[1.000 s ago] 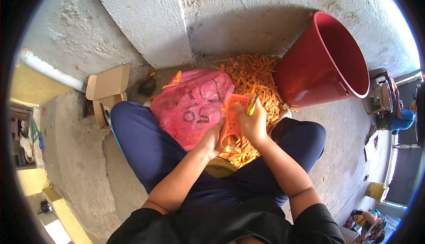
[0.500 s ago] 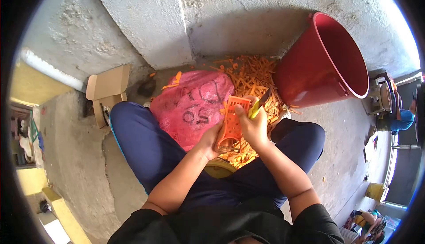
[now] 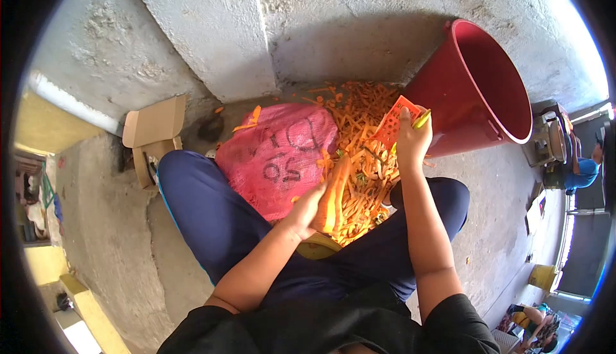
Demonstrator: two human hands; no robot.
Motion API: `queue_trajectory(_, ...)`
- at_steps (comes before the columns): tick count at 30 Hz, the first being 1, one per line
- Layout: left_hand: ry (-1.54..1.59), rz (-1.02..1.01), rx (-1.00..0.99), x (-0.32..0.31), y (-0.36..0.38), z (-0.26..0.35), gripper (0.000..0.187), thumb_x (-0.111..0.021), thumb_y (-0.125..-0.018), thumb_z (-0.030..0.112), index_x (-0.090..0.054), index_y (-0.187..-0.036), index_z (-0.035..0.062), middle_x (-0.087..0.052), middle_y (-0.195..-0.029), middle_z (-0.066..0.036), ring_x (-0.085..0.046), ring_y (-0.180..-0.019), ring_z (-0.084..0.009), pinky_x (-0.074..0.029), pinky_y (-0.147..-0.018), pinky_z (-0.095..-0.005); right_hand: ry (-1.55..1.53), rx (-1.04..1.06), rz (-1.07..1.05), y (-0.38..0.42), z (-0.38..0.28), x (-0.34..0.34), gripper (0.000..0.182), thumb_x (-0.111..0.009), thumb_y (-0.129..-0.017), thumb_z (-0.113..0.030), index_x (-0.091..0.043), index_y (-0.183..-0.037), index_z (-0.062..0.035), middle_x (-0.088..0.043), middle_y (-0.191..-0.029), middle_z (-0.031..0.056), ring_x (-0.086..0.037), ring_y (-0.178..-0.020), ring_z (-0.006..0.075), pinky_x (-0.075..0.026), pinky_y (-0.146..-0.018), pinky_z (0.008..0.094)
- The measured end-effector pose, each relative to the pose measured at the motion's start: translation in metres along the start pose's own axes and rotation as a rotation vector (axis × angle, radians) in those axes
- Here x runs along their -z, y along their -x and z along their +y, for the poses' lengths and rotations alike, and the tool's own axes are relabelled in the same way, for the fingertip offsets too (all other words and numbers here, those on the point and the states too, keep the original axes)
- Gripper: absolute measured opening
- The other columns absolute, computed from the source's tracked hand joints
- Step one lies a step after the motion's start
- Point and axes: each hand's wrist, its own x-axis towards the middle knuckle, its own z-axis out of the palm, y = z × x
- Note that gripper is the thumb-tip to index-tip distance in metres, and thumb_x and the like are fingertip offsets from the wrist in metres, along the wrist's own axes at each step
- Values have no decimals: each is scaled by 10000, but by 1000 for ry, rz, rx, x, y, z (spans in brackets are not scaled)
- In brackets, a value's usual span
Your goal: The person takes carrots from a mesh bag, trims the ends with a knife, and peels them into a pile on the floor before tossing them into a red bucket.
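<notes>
My left hand point(image 3: 307, 213) is closed around a peeled orange carrot point(image 3: 335, 197), held low over a large heap of orange peelings point(image 3: 366, 193). Up and to the right, my right hand point(image 3: 414, 137) grips an orange perforated grater point(image 3: 391, 123) together with a yellow-green handled tool point(image 3: 422, 119). The two hands are apart. A pink mesh sack point(image 3: 279, 155) with black markings lies to the left of the heap, and the rim of a yellow container point(image 3: 317, 248) shows below my left hand.
A big red bin point(image 3: 449, 97) leans at the right of the heap by the wall. An open cardboard box point(image 3: 157, 123) stands at the left. My bent legs flank the heap. Another person point(image 3: 536, 322) is at the far lower right.
My right hand has moved up and right with the grater and tool, away from my left hand. The carrot in my left hand now shows uncovered.
</notes>
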Motion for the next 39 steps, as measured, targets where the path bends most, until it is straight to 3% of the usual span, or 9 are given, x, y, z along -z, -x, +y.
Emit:
queue_trajectory(3,111,-26,79,0,-2,12,336,-419,-855,354,-499,-1004,63,-586,-800,-102,-589,-697,-214,-486,-595,-341,-167,53,-142,28,-15,-1,196,-546,-821,-150,-465,-940,-17,-503,-701,-6,-435,-582,43,-372,-526,180)
queue_trajectory(6,102,-210,51,13,-11,8,331,-388,-869,318,-490,-1029,46,-585,-885,-131,-591,-817,-241,-490,-654,-374,-273,-147,-341,69,-37,-6,173,-557,-795,-114,-483,-924,-26,-525,-757,29,-489,-653,99,-422,-602,243)
queue_trajectory(9,124,-39,28,6,-9,8,330,-357,-879,281,-478,-1041,19,-573,-945,-133,-585,-832,-249,-487,-715,-388,-310,-130,-467,92,-37,-14,196,-579,-784,-118,-483,-914,-8,-557,-737,73,-540,-628,138,-446,-589,264)
queue_trajectory(21,-118,-40,-9,2,-9,10,332,-329,-887,296,-478,-1013,27,-579,-850,-108,-595,-708,-221,-511,-591,-340,16,230,-438,94,-52,-6,191,-598,-765,-125,-473,-879,-36,-568,-668,139,-583,-585,206,-453,-534,307)
queue_trajectory(24,-149,-225,116,6,-6,13,357,-319,-887,343,-470,-1004,42,-568,-786,-96,-584,-643,-217,-499,-506,-322,109,199,-227,66,-31,-11,198,-601,-754,-120,-475,-885,-43,-566,-695,142,-585,-616,226,-455,-548,329)
queue_trajectory(29,-130,-165,74,4,-2,8,410,-334,-875,396,-442,-1064,48,-571,-827,-118,-592,-712,-243,-503,-544,-344,97,-29,0,1,-4,6,200,-556,-803,-159,-474,-935,-32,-538,-733,85,-501,-628,155,-419,-605,277)
queue_trajectory(35,-18,-175,60,11,-7,13,416,-326,-885,361,-405,-1138,40,-532,-1026,-152,-556,-896,-334,-503,-671,-447,-94,10,-295,57,-23,-2,265,-570,-797,-186,-472,-954,5,-549,-805,79,-528,-696,134,-433,-626,252)
queue_trajectory(37,54,-139,63,14,-14,7,378,-317,-895,317,-412,-1133,39,-540,-1026,-140,-561,-901,-292,-492,-720,-430,-219,-135,-456,77,-45,-3,236,-580,-789,-153,-475,-936,-2,-573,-754,78,-569,-662,163,-454,-592,264)
queue_trajectory(39,97,-24,55,6,-13,8,359,-308,-899,295,-424,-1122,39,-546,-1021,-133,-565,-899,-266,-486,-744,-412,-234,2,-470,88,-34,-13,228,-585,-785,-142,-475,-926,0,-580,-723,93,-573,-644,155,-455,-593,268)
